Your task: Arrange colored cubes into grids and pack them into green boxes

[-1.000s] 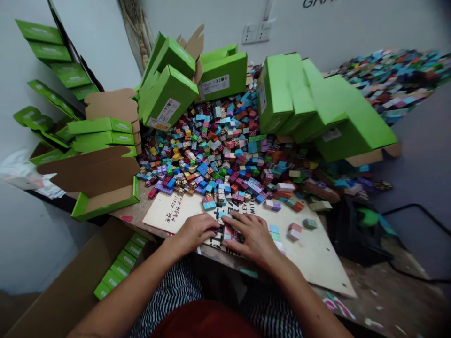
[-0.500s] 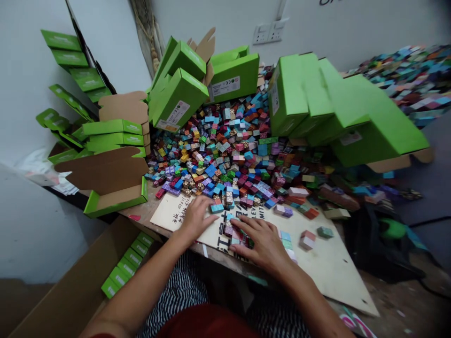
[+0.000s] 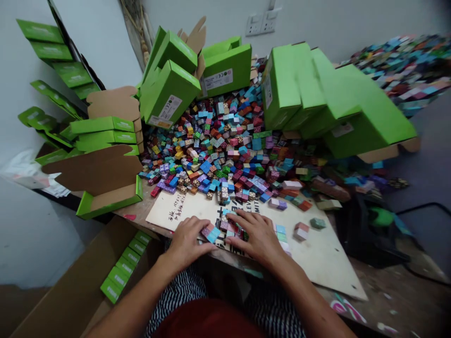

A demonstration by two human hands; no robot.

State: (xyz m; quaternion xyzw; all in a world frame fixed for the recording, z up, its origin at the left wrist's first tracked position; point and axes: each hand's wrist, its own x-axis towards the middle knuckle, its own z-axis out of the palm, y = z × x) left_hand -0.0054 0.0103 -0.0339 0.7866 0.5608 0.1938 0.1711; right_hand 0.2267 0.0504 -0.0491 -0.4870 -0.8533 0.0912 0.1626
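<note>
Pressing down with my left hand, fingers close together, I have the fingertips against a pair of pink-and-teal cubes. My right hand sits just beside it, fingers spread and curved over a small cluster of patterned cubes. I can't tell whether either hand is actually gripping anything. Under both hands lies a pale wooden board with black lettering. Just past my right fingers, a few loose cubes sit on it. Ahead of my fingertips spreads a heap of multicoloured cubes, flanked by green cardboard boxes. Left of my left hand is an open green box, and below it a brown carton.
</note>
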